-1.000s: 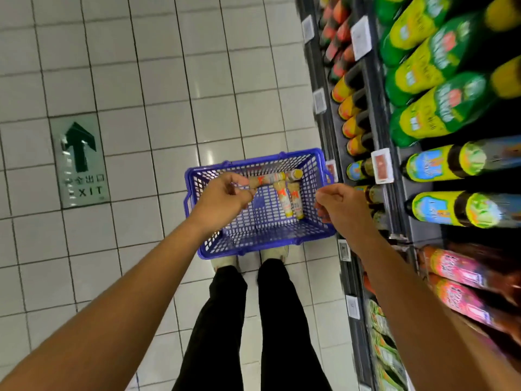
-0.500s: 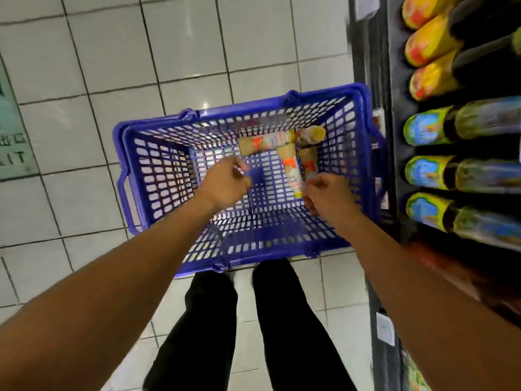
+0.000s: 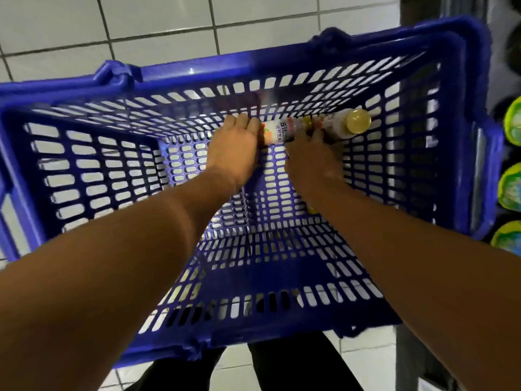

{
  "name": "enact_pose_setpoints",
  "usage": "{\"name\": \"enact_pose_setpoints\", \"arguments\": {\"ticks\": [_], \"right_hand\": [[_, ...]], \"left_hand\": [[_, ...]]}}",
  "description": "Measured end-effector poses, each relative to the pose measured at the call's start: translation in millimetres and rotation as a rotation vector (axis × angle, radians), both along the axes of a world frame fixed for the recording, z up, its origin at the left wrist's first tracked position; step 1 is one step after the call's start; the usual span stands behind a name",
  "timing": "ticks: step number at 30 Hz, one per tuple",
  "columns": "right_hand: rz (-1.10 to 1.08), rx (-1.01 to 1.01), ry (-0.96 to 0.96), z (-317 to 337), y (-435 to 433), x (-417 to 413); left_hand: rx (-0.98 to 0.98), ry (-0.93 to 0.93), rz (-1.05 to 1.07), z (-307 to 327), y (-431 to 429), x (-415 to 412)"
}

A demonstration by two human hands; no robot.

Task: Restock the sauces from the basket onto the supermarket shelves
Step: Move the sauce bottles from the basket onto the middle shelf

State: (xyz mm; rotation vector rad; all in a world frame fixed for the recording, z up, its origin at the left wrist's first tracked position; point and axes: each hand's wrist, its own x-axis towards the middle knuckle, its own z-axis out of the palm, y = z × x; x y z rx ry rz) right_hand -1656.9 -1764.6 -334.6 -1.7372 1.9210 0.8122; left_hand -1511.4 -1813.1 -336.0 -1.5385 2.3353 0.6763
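Note:
The blue plastic basket (image 3: 197, 69) fills the view, and both my hands are down inside it. A sauce bottle with a white label (image 3: 275, 133) lies crosswise against the far wall. My left hand (image 3: 234, 149) grips its left end with fingers curled over it. A second bottle with a yellow cap (image 3: 358, 121) lies just right of it. My right hand (image 3: 313, 160) covers the other bottles with fingers curled down on one of them. A yellow tip (image 3: 311, 210) shows below that wrist; the rest is hidden.
The basket stands on white floor tiles (image 3: 158, 18). Shelving runs along the right edge, where green and yellow bottle ends (image 3: 511, 190) face me. My dark trouser legs (image 3: 296, 368) show below the basket's near rim.
I have bent much closer to the basket. Both hands went from above its rim to its bottom and closed on the sauce bottles.

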Motion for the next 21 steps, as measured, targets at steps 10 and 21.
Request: {"name": "enact_pose_setpoints", "arguments": {"ticks": [10,21], "right_hand": [[-0.265,-0.040,-0.171,-7.5,-4.1,12.0],[-1.108,0.337,-0.568,49.1,16.7,-19.5]], "left_hand": [[0.212,0.013,0.108,-17.1,21.8,5.2],[0.836,0.362,0.820,5.8,53.0,65.4]]}}
